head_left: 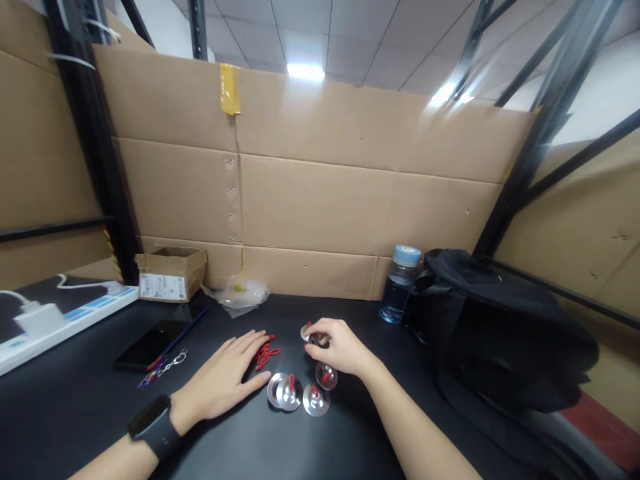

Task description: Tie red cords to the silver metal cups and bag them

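My left hand lies flat on the black table with its fingers stretched out. Its fingertips are beside a small heap of red cords, and its thumb points at a pair of overlapping finger cymbals. To their right are a silver finger cymbal with a red loop and another one just below my right hand. My right hand is closed in a pinch on a finger cymbal, partly hidden by the fingers. Behind those fingers, one more cymbal shows in part.
On the left are a white power strip, a phone, a keyring with small charms, a cardboard box and a plastic bag. A water bottle and black backpack stand right. Cardboard walls the back.
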The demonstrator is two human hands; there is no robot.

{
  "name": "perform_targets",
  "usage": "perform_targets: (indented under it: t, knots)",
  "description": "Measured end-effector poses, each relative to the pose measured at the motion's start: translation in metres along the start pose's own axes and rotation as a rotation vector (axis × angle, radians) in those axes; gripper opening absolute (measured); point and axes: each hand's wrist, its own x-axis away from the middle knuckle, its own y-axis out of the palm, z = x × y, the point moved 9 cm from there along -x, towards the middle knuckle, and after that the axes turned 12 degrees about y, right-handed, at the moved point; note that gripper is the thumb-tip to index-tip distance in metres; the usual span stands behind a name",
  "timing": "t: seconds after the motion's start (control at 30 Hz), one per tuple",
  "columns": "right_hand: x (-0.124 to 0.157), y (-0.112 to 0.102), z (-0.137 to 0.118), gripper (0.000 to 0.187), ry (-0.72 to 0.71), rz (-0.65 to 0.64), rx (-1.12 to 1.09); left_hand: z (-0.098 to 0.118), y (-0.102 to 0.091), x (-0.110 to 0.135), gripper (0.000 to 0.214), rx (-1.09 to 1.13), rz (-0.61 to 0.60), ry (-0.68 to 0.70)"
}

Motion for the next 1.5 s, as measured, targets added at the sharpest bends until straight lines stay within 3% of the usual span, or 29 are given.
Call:
perform_targets:
  t: [0.17,0.33,0.67,0.93,1.07,1.17,1.27,1.4,1.5]
  knots:
    - [-0.001,0.001,0.001,0.020,-0.003,0.002,-0.013,0.002,-0.001,-0.011,0.071,-0.012,0.024,-0.023]
    - [-0.002,-0.001,0.003,0.020,-0.010,0.009,-0.013,0.004,0.004,-0.028,0.067,0.048,-0.017,0.041]
    - [-0.002,0.002,0.000,0.024,-0.016,-0.012,-0.002,-0.006,0.016,-0.052,0.051,0.062,0.038,0.064]
    - [-0.001,-0.004,0.000,0.024,0.000,0.004,-0.015,-0.010,0.018,-0.052,0.048,0.073,0.051,0.090]
    - [-0.004,-0.004,0.007,0.021,0.070,0.035,-0.111,-0.010,0.007,-0.048,0.053,0.071,0.143,0.059]
    - [-0.008,-0.002,0.021,0.023,0.232,0.069,-0.419,0.002,-0.022,-0.044,0.041,0.029,0.299,0.040]
    - [-0.007,-0.001,0.034,0.038,0.383,0.155,-0.835,0.041,-0.047,-0.047,0.031,0.090,0.348,0.167]
    - [-0.003,-0.007,0.033,0.044,0.386,0.238,-1.136,0.092,-0.059,-0.062,0.055,0.178,0.371,0.370]
    - [-0.003,-0.010,0.029,0.042,0.366,0.228,-1.168,0.096,-0.057,-0.071,0.042,0.192,0.456,0.393]
